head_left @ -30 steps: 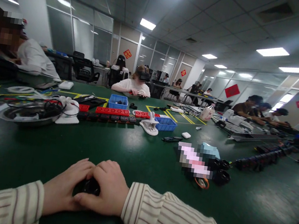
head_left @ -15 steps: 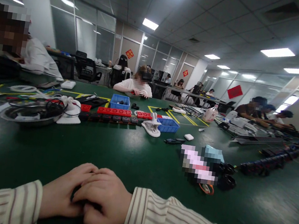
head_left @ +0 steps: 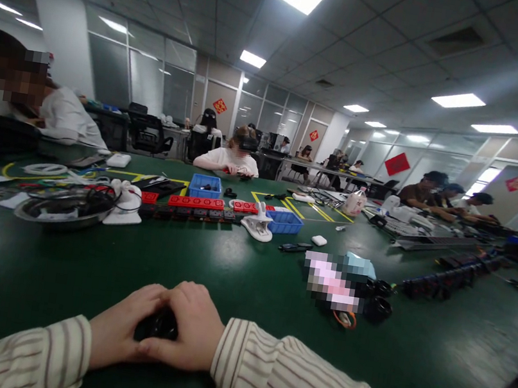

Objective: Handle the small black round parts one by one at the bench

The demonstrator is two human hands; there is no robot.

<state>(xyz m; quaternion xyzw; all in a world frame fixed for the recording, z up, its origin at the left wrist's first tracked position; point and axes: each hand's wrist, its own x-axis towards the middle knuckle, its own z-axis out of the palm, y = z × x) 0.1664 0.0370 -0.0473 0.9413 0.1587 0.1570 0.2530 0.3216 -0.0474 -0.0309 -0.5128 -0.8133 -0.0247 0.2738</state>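
Both my hands rest together on the green table near its front edge. My left hand and my right hand are curled around a small black object held between them; only a dark patch of it shows between the fingers. Both wrists wear striped sleeves. The nearest other things are a pile of black parts with an orange ring to the right.
A metal bowl with black cables stands at the left. A row of red and black power strips, a white clamp and blue bins lie mid-table. Several people sit along the far and right sides.
My right hand had covered the left hand's fingers half a second ago; now the hands have parted slightly and the black object shows between them again. The camera tilted up a little.
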